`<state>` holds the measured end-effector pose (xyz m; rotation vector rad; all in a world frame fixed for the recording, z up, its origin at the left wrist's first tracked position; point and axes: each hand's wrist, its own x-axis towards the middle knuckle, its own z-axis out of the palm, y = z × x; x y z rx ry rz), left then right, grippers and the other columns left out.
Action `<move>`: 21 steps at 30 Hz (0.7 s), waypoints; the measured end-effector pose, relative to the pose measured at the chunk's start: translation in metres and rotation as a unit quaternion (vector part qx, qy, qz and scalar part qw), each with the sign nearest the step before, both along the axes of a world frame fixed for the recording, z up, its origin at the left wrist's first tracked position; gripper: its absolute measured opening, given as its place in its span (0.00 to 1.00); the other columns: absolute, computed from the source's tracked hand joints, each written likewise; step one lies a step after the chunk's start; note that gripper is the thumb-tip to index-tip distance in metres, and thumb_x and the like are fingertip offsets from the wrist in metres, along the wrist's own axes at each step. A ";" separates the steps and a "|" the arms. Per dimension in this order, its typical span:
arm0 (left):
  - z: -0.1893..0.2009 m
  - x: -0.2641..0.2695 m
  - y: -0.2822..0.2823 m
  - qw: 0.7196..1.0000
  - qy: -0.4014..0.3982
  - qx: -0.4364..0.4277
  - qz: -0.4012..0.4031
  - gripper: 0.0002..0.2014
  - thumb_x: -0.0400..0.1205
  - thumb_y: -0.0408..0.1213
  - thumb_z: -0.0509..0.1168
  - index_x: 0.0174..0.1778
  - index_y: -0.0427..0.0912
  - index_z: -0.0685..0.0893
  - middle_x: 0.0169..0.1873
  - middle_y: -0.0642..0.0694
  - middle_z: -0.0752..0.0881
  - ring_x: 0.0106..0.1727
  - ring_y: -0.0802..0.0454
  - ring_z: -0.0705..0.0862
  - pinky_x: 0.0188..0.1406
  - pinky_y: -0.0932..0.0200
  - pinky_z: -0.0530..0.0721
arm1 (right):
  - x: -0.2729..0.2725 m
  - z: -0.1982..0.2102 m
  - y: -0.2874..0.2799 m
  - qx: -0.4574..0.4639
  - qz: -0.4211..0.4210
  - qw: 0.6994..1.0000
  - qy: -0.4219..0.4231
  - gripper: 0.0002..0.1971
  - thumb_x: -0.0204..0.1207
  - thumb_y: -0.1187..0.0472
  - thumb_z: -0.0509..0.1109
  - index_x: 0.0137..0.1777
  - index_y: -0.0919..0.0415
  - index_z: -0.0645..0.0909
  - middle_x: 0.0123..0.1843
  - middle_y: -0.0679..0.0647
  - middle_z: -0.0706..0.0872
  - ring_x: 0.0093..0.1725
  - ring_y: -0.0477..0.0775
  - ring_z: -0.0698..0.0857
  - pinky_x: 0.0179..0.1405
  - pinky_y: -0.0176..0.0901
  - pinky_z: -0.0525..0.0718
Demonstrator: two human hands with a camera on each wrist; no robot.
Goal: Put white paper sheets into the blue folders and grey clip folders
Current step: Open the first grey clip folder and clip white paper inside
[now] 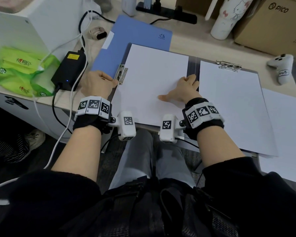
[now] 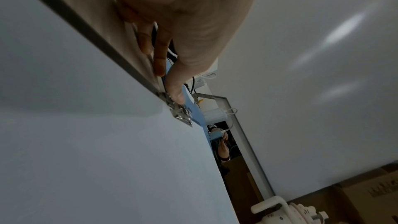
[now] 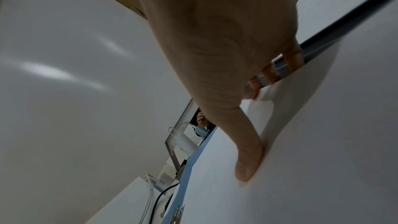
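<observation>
On the desk in front of the person lies an open grey clip folder (image 1: 192,65) with a white paper sheet (image 1: 152,79) on its left half and a second sheet (image 1: 232,103) on its right half, tucked under a metal clip (image 1: 228,65) at the top edge. The left sheet is plain, flat and unmarked, and another metal clip (image 1: 121,74) sits at its left edge. The left hand (image 1: 97,84) rests beside that clip, fingers curled, with the thumb tip (image 2: 176,94) touching the clip; whether it presses the clip I cannot tell. The right hand (image 1: 184,90) lies on the left sheet with its thumb spread flat on the paper and its fingers (image 3: 293,59) hooked over the sheet's right edge at the folder's spine. A blue folder (image 1: 137,36) lies closed behind, partly under the grey one. More loose sheets (image 1: 287,120) lie to the right. A black power brick (image 1: 69,69), a green packet (image 1: 22,71), a white game controller (image 1: 282,67), a white tumbler (image 1: 229,16) and a cardboard box (image 1: 277,23) crowd the desk around them.
</observation>
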<state>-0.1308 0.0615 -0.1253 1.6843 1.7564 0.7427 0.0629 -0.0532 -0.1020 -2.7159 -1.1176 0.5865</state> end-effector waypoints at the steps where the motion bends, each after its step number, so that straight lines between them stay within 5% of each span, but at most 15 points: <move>1: -0.001 0.000 0.000 1.000 0.006 -0.005 0.000 0.08 0.69 0.45 0.76 0.40 0.48 0.89 0.46 0.46 0.90 0.60 0.43 0.81 0.54 0.53 0.78 | 0.000 0.000 0.000 -0.001 0.000 1.000 0.002 0.58 0.61 0.36 0.78 0.77 0.75 0.54 0.76 0.60 0.55 0.76 0.63 0.57 0.76 0.56 0.67; 8: 0.001 -0.001 -0.002 0.999 0.011 -0.031 0.005 0.06 0.68 0.47 0.76 0.33 0.55 0.85 0.52 0.49 0.88 0.66 0.41 0.72 0.61 0.44 0.77 | -0.001 0.002 0.001 -0.015 -0.002 1.000 0.005 0.60 0.61 0.36 0.78 0.78 0.74 0.51 0.77 0.60 0.54 0.77 0.64 0.55 0.76 0.57 0.64; 14: -0.009 -0.001 0.001 0.996 -0.036 -0.079 -0.022 0.11 0.72 0.45 0.70 0.24 0.56 0.80 0.49 0.53 0.88 0.67 0.42 0.77 0.70 0.40 0.67 | -0.003 -0.001 -0.004 0.012 -0.006 1.000 0.004 0.56 0.62 0.36 0.77 0.78 0.72 0.55 0.77 0.60 0.56 0.77 0.64 0.57 0.77 0.56 0.64; 19: 0.000 -0.004 -0.010 0.991 -0.101 -0.073 -0.052 0.04 0.79 0.40 0.64 0.46 0.52 0.84 0.54 0.47 0.87 0.64 0.44 0.79 0.70 0.46 0.73 | -0.009 0.000 -0.012 0.022 0.008 1.000 -0.001 0.49 0.68 0.34 0.70 0.77 0.68 0.59 0.79 0.61 0.58 0.78 0.65 0.57 0.76 0.58 0.64; 21: 0.008 -0.006 -0.016 0.980 -0.169 -0.078 -0.077 0.08 0.80 0.34 0.62 0.54 0.45 0.82 0.53 0.40 0.85 0.54 0.45 0.81 0.56 0.56 0.80 | -0.014 0.000 -0.016 0.017 0.021 1.000 -0.008 0.45 0.74 0.35 0.65 0.78 0.69 0.57 0.80 0.63 0.57 0.79 0.66 0.56 0.76 0.57 0.61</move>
